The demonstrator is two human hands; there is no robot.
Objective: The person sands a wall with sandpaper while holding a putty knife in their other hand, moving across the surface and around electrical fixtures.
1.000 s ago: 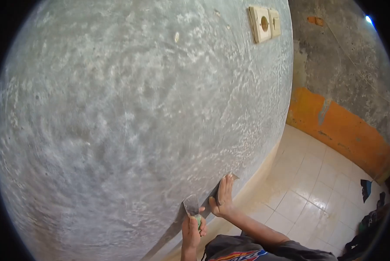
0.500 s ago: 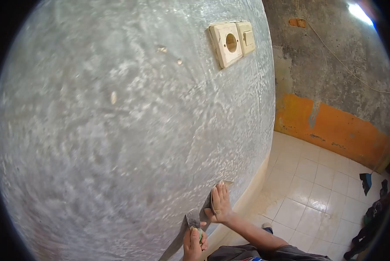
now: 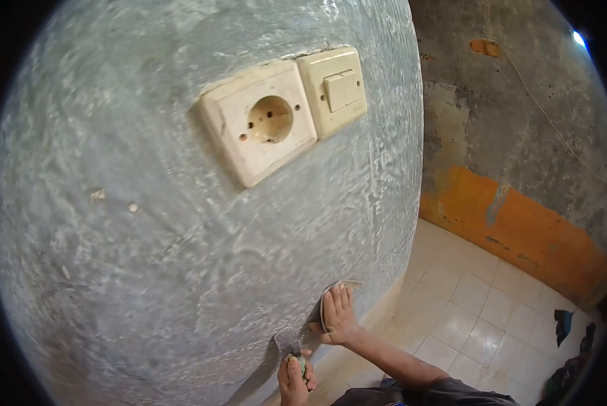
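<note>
My left hand (image 3: 294, 383) is closed around the green handle of a putty knife (image 3: 288, 341), its flat metal blade pointing up beside the wall. Up and to the right of it, my right hand (image 3: 339, 316) presses flat against the grey wall (image 3: 181, 271), fingers together and pointing up. Under that palm it holds a thin sheet of sandpaper (image 3: 349, 282); pale edges stick out above the fingertips and along the hand's left side, and the rest is hidden. Rough, whitish streaks mark the wall surface around both hands.
A power socket (image 3: 269, 122) and a light switch (image 3: 334, 91) jut from the wall above my hands. The wall ends at a corner on the right. Beyond are a tiled floor (image 3: 476, 294), a wall with an orange lower band (image 3: 520, 227), and dark items at the right edge.
My view has shifted, so the socket and switch look larger and sit further left and lower. Both hands appear slightly further left, with the right still flat on the wall.
</note>
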